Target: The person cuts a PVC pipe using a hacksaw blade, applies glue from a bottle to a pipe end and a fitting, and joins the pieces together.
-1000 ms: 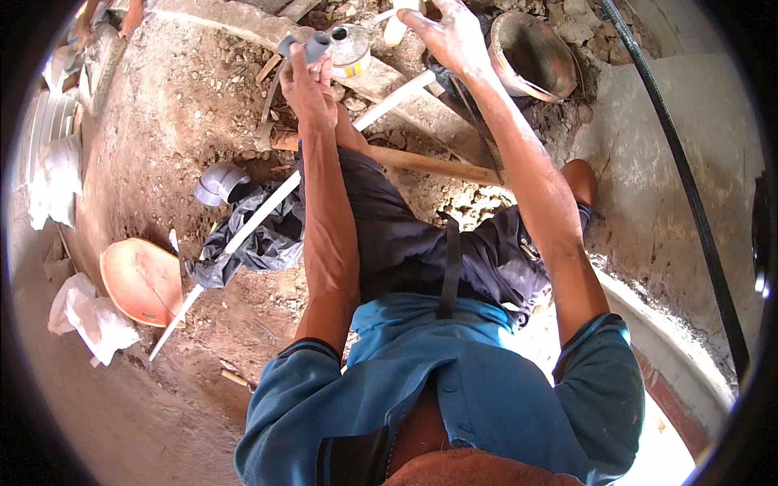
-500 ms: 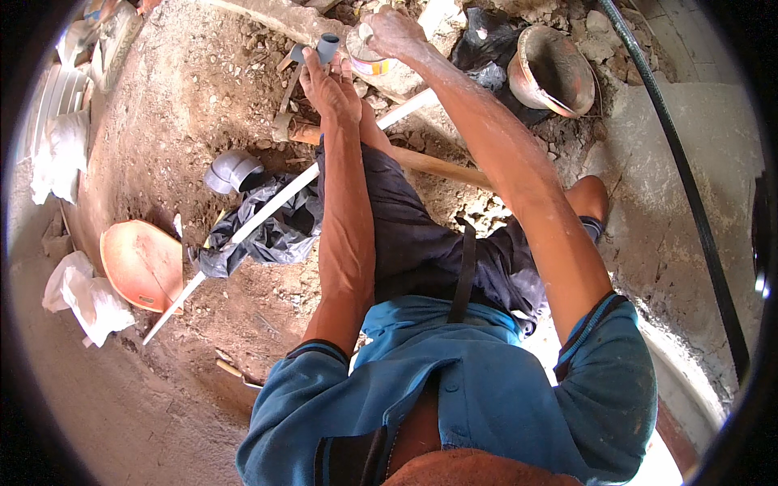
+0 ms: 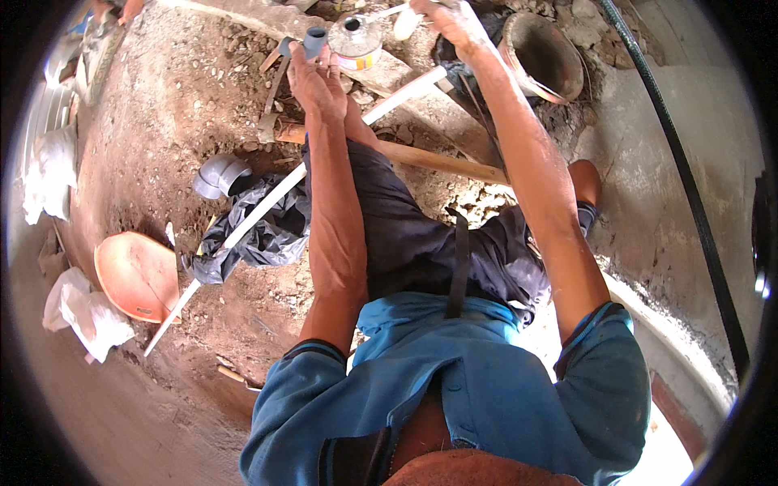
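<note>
- L hand (image 3: 320, 87) is gripping a short gray fitting (image 3: 314, 39), fingers closing on its lower side; it's sitting up top, just L of the can.
- Fitting's prob. light, stiff, smooth plastic; dusty fingers may be slipping a bit on it. Best holding it round the outer wall, clear of open ends.
- R hand (image 3: 455, 31) is pinching a pale piece (image 3: 406, 24) w/ fingertips, R of the can; piece is prob. light, best taken by its edge. Exact shape: can't tell.
- Can (image 3: 355, 39) is standing between the hands, top opening showing; label's showing a yellow-orange band, any text too small to read.
- White pipe (image 3: 263, 209) is running diag. under L forearm.
- Bucket (image 3: 541, 58) is resting near R forearm; gray elbow (image 3: 220, 176) is lying farther L, nr black plastic (image 3: 271, 231). No legible writing showing on these.
</note>
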